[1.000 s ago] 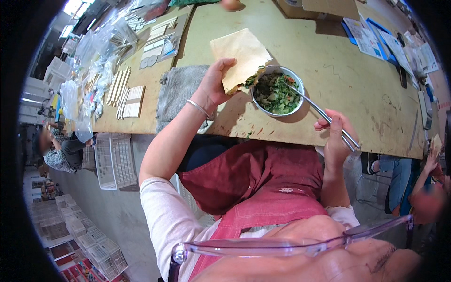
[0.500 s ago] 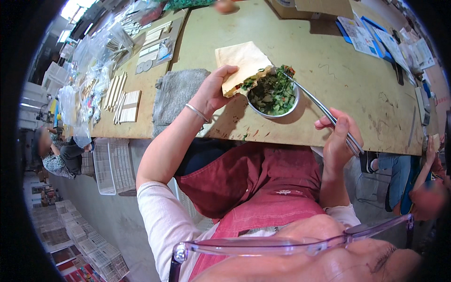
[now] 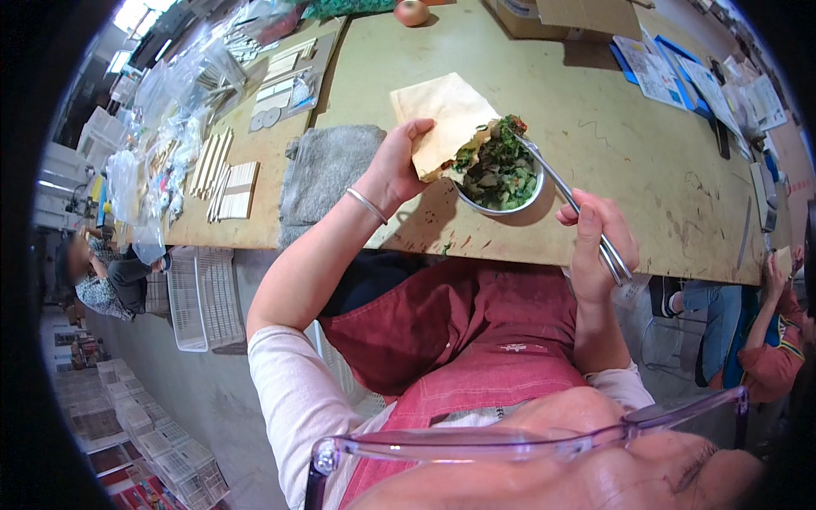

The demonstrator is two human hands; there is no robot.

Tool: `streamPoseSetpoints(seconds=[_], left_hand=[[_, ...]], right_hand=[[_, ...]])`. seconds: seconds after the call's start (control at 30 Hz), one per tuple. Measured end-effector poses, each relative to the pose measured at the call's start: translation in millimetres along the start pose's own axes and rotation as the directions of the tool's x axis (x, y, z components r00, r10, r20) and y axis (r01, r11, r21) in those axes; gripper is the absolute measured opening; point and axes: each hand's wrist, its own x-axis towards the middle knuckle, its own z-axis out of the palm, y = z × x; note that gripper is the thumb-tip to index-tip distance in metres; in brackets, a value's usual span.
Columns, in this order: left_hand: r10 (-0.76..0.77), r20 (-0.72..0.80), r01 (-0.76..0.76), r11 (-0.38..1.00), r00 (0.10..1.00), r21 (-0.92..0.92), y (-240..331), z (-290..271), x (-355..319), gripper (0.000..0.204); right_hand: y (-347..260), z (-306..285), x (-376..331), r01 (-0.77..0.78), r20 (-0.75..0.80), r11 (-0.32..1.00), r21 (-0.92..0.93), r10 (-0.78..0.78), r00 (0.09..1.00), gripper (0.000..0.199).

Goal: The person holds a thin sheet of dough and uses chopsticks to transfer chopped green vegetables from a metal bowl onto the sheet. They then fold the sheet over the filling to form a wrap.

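Observation:
My left hand [image 3: 398, 161] holds a thin tan flatbread [image 3: 442, 115] by its near edge, tilted over a round metal bowl [image 3: 501, 204] of dark green cooked vegetables [image 3: 500, 166]. My right hand [image 3: 595, 242] grips a pair of metal chopsticks [image 3: 565, 195] whose tips reach into the greens at the bowl's far rim. Some greens lie on the edge of the flatbread. A thin bangle [image 3: 367, 206] circles my left wrist. The bowl sits near the front edge of the worn wooden table [image 3: 646, 161].
A grey cloth [image 3: 327, 170] lies left of the bowl. Wooden sticks [image 3: 223, 174] and plastic bags [image 3: 161, 110] crowd the table's left part; papers [image 3: 680, 81] and a cardboard box [image 3: 544, 17] sit at the far right. White baskets [image 3: 200, 293] stand on the floor. Other people sit at left and right.
The view has shifted closer over the bowl. My left hand has tilted the flatbread nearer the bowl, and the chopsticks have pushed greens up onto its edge.

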Motion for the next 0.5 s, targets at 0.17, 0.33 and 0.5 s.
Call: streamPoseSetpoints(seconds=[0.17,0.33,0.5], left_hand=[[0.010,0.000,-0.010,1.000,1.000,0.017,-0.2,0.6,-2.2,0.039],[0.002,0.009,-0.002,0.999,1.000,0.054,0.1,-1.6,-0.4,0.039],[0.002,0.004,-0.003,0.998,1.000,0.066,-1.1,2.8,-5.1,0.038]], right_hand=[[2.7,4.1,3.5,0.132,0.059,0.987,-0.095,-0.127,0.990,0.011],[-7.7,12.0,14.8,0.352,0.170,0.929,-0.118,-0.330,0.928,0.015],[-11.4,18.6,17.8,0.465,0.234,0.880,-0.097,-0.434,0.870,0.020]])
